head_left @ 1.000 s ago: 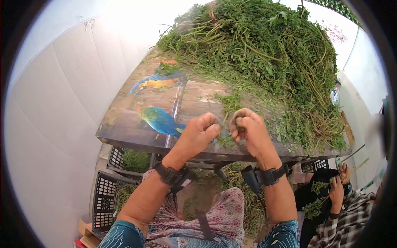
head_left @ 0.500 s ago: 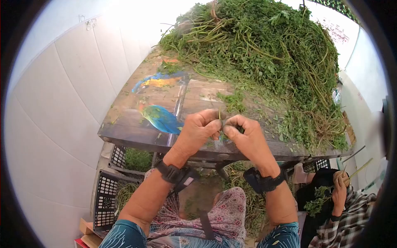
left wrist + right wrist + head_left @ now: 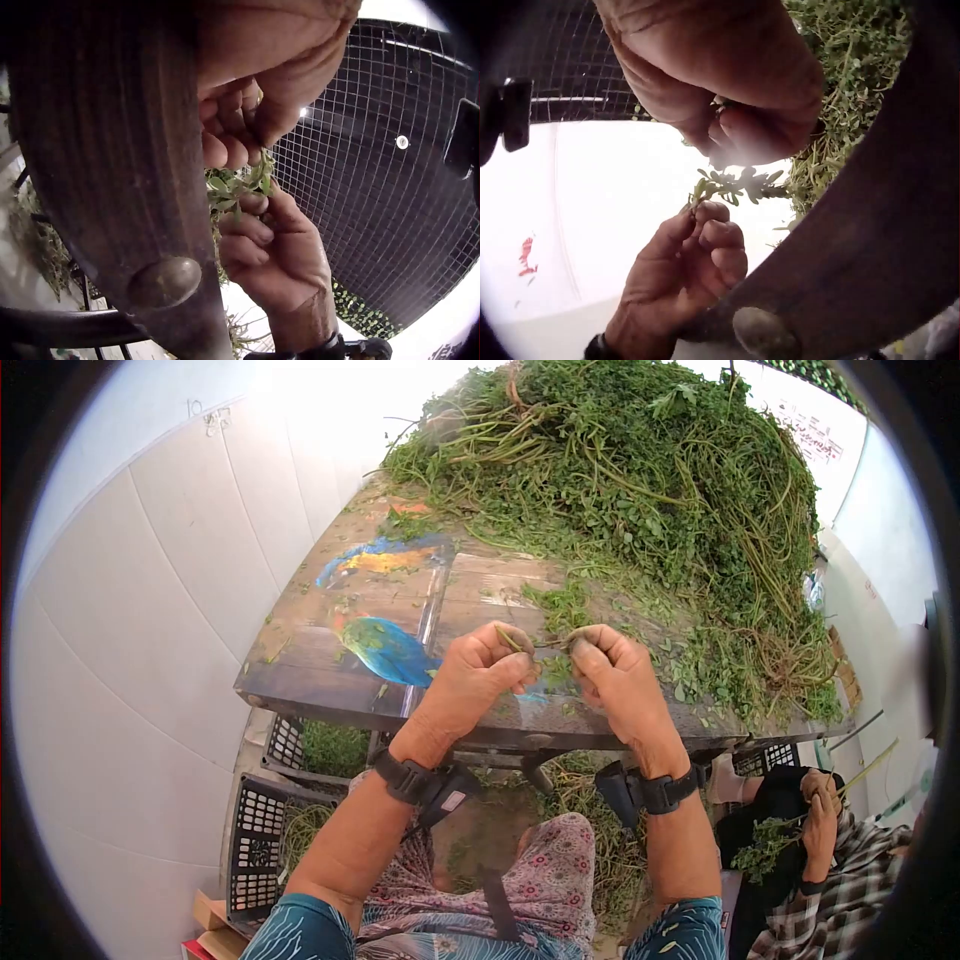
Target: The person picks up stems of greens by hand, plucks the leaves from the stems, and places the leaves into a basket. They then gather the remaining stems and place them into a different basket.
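Painted wooden tabletop [image 3: 290,660] spreads beneath my fingers, its near edge under my wrists. I hold both forearms forward, wrists bent so my left hand [image 3: 470,675] and right hand [image 3: 625,680] face each other, slightly apart. Beyond and to the right of my fingers rises a heap of greens [image 3: 640,490]; a black crate [image 3: 255,845] sits below left. Each thumb is clamped to curled fingers on a thin green sprig [image 3: 739,184] between my hands; my knuckles partly hide it.

On the table [image 3: 290,672], a plant heap [image 3: 640,490] lies far right; crates [image 3: 252,845] stand below left.
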Tool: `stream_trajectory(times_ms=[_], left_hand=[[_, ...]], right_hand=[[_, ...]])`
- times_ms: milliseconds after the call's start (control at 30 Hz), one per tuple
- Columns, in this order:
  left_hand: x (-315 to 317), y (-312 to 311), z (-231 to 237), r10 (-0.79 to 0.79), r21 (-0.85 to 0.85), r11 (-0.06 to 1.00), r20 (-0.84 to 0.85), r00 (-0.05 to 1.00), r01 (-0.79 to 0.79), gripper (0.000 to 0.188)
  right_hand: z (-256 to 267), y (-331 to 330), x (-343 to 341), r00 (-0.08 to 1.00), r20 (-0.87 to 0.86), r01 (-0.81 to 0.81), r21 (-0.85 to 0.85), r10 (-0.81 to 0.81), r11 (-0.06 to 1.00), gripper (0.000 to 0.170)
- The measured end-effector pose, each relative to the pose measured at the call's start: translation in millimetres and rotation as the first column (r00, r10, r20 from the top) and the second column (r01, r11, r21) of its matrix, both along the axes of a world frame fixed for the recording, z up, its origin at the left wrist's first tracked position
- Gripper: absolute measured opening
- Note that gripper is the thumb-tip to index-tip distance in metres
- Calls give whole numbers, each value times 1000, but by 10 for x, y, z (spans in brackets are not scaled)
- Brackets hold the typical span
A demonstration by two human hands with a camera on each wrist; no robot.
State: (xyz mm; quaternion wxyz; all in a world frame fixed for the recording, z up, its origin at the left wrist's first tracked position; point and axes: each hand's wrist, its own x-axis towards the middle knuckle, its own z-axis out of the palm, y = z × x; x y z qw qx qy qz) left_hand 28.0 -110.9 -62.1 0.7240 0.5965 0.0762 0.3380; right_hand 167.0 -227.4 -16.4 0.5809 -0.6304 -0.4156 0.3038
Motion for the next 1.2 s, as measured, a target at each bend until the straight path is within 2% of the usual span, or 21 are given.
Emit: stream_trajectory(times_ms=[67, 133, 167, 267, 367, 433, 467, 533, 567, 633, 667, 767, 967, 1067, 1167, 1200], left_hand=[[-5, -14, 21, -6, -7, 1000, -11, 1000, 6, 10], [-8, -14, 26, -6, 14, 1000, -29, 1000, 7, 10], [-8, -7, 18, -3, 37, 999, -41, 999, 5, 10], [-19, -9, 32, 12, 112, 994, -100, 995, -1, 10], [-9, -20, 29, 25, 143, 990, -98, 995, -11, 10], [-1, -35, 34, 36, 140, 990, -78, 996, -25, 9], [-7, -46, 46, 47, 134, 990, -71, 996, -37, 9], [-6, -39, 34, 65, 113, 992, -50, 997, -59, 9], [9, -24, 1, 71, 98, 993, -36, 997, -67, 10], [6, -13, -3, 81, 70, 994, -32, 996, -78, 10], [-3, -20, 13, 84, 56, 995, -41, 996, -82, 11], [-1, -33, 20, 84, 43, 996, -30, 996, -82, 10], [8, -44, 17, 134, 171, 978, -99, 986, -116, 10], [25, -37, 8, 173, 171, 973, -76, 982, -158, 11], [31, -38, 0, 192, 144, 972, -54, 980, -183, 11], [33, -40, -2, 196, 139, 972, -51, 979, -188, 11]], right_hand=[[-39, -1, -5, 951, 307, -30, 21, 23, 999, 15], [-45, -2, -43, 851, 526, -51, 87, -2, 995, 15], [-40, -2, -60, 781, 624, -68, 118, -21, 991, 15], [32, -17, -82, 606, 795, -47, 42, -5, 998, 17], [-3, 0, -134, 579, 814, 5, 65, -56, 998, 17], [-46, 27, -137, 818, 572, 43, 40, -58, 998, 17], [-68, 48, -135, 904, 424, 55, 22, -59, 998, 17], [-120, 92, -111, 997, 63, 34, -13, -33, 999, 18], [-135, 103, -98, 992, -125, 19, -29, -23, 999, 19], [-77, 87, -72, 981, 189, -19, -68, 31, 998, 19], [-55, 75, -58, 938, 341, -31, -91, 60, 995, 19], [-86, 43, -19, 770, 630, -154, 31, 101, 988, 19], [-92, 53, -8, 535, 844, -96, 114, -45, 989, 12], [-69, 77, -8, 487, 872, -98, 120, -58, 988, 11], [-81, 92, 4, 496, 865, -85, 133, -74, 987, 11], [-90, 104, 1, 546, 834, -64, 145, -87, 987, 11]])
